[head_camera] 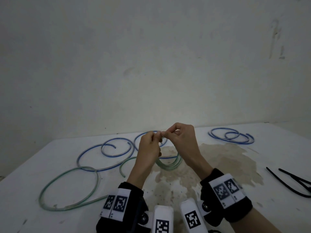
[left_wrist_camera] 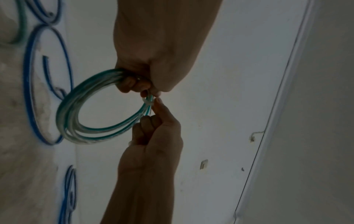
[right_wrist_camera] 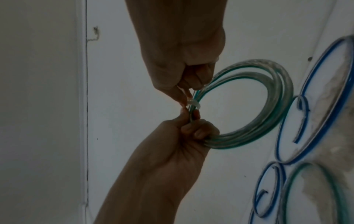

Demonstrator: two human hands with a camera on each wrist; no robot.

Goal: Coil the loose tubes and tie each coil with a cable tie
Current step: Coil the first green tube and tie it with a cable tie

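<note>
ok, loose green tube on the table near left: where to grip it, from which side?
Probably at its free end, from above. The loose green tube lies flat in one open loop on the table; the end sits clear of the blue tube that crosses the loop's far side, so winding can start there.

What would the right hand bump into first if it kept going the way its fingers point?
Probably the left hand. The right hand points leftward at it, their fingertips nearly touching around the white cable tie on the green coil. Depth is hard to judge.
</note>
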